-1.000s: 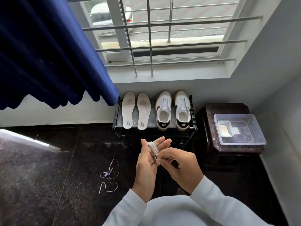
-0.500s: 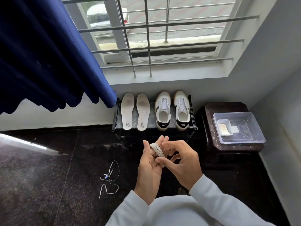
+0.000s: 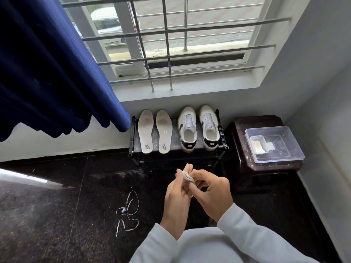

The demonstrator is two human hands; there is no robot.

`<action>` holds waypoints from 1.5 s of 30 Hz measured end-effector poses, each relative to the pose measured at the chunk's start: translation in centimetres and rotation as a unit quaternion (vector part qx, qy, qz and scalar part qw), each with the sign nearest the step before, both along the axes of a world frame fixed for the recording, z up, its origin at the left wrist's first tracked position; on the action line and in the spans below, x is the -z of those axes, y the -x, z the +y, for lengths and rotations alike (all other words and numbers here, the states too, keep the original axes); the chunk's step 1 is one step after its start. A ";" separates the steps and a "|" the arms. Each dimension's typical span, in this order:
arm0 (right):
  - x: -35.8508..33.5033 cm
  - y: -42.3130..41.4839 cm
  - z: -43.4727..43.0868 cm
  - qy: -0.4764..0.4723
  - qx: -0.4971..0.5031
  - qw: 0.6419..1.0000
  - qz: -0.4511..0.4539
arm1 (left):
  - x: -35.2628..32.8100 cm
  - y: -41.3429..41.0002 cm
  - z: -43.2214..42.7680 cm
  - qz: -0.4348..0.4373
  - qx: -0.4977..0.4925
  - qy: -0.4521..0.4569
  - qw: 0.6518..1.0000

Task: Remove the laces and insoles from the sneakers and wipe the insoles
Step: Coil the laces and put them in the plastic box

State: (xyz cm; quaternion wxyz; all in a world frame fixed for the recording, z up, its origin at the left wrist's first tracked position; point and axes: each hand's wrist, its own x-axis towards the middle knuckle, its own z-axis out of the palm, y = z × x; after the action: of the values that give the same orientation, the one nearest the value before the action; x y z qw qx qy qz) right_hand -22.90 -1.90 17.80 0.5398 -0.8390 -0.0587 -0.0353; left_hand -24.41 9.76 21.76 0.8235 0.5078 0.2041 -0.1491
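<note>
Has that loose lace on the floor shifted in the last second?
No. The lace keeps the same looped shape and the same spot, just right of the floor seam and in front of the rack.

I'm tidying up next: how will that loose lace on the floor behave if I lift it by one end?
The lace probably hangs limp: it lies in slack, wavy loops on the floor. Being thin and flat, it likely weighs almost nothing. It could trail and snag, so coil it like the other lace.
</note>
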 end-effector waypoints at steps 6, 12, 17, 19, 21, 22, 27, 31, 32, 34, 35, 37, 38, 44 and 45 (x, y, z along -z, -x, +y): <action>0.7 0.4 0.2 0.054 0.030 0.998 0.000 | 1.4 0.4 1.7 0.006 0.051 -0.012 0.999; 0.5 1.0 1.2 0.074 0.060 0.995 0.006 | 1.5 0.7 2.0 -0.033 0.031 -0.120 0.992; 0.3 1.6 2.5 0.070 0.086 0.994 0.009 | 1.8 0.8 2.0 -0.048 -0.044 -0.202 0.977; 0.2 1.8 3.0 0.080 0.095 0.992 0.005 | 1.7 0.8 2.0 -0.064 -0.070 -0.247 0.964; 0.0 1.7 3.1 0.072 0.126 0.989 0.008 | 1.7 0.8 2.3 -0.085 -0.093 -0.279 0.952; -0.1 1.6 3.0 0.063 0.146 0.987 0.011 | 1.8 0.8 2.5 -0.088 -0.103 -0.286 0.948; -0.6 1.2 2.3 -0.027 0.170 0.981 0.090 | 2.8 0.8 3.5 -0.042 -0.136 -0.215 0.966; -0.4 0.9 1.4 -0.106 0.179 0.967 0.150 | 3.2 0.2 3.0 -0.035 -0.187 -0.218 0.957; -0.4 0.8 1.1 -0.123 0.183 0.962 0.161 | 3.5 0.0 2.9 -0.026 -0.199 -0.224 0.954; -0.4 0.8 0.6 -0.137 0.191 0.957 0.168 | 3.9 -0.5 2.5 0.004 -0.183 -0.230 0.956; -0.4 0.8 0.3 -0.137 0.192 0.957 0.168 | 3.9 -0.7 2.3 0.017 -0.145 -0.215 0.966; -0.4 0.7 -0.4 -0.136 0.196 0.956 0.172 | 3.7 -1.1 1.8 0.025 -0.041 -0.149 0.988; -0.4 0.6 -0.8 -0.141 0.197 0.954 0.177 | 3.4 -1.4 1.4 0.024 0.005 -0.114 0.993; -0.5 0.0 -5.4 -0.146 0.218 0.940 0.216 | 2.9 -4.1 -2.8 -0.048 0.153 -0.081 0.984; -0.3 -0.1 -6.4 -0.147 0.225 0.937 0.223 | 3.0 -4.6 -3.7 -0.056 0.164 -0.090 0.981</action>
State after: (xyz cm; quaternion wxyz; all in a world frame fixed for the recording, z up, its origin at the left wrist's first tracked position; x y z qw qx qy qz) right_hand -22.76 -8.31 18.12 0.6341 -0.7281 0.2594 0.0240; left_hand -19.83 6.06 18.80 0.7487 0.6143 0.0846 -0.2345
